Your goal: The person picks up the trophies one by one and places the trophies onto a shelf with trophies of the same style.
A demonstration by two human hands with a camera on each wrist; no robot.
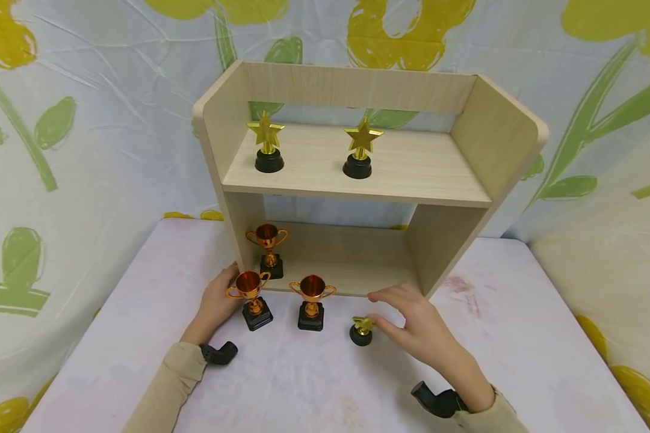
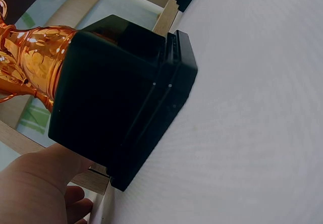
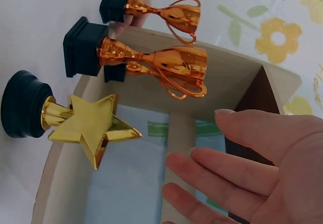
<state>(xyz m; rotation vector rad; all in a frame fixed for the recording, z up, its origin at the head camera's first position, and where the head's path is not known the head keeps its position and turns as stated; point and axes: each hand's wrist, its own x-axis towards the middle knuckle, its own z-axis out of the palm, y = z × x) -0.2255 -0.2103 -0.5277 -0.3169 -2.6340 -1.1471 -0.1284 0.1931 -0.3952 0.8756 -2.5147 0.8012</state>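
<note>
My right hand (image 1: 414, 322) hovers beside a small gold star trophy (image 1: 362, 331) on the table, thumb and fingers spread. In the right wrist view its fingers are apart from the star (image 3: 86, 125). Down at the lower left front of the wooden shelf (image 1: 357, 195), my left hand (image 1: 219, 300) lies against the side panel, fingers bent; the trophy partly hides its grasp. A copper-coloured cup trophy (image 1: 253, 300) stands slightly tilted next to that hand, its black base (image 2: 111, 93) filling the left wrist view. Another cup trophy (image 1: 312, 300) stands upright to its right.
Two star trophies, one left (image 1: 268, 144) and one near the middle (image 1: 359, 150), stand on the upper board. One cup trophy (image 1: 269, 249) stands on the lower board against the left panel. Flower-printed cloth (image 1: 124, 108) hangs behind the shelf.
</note>
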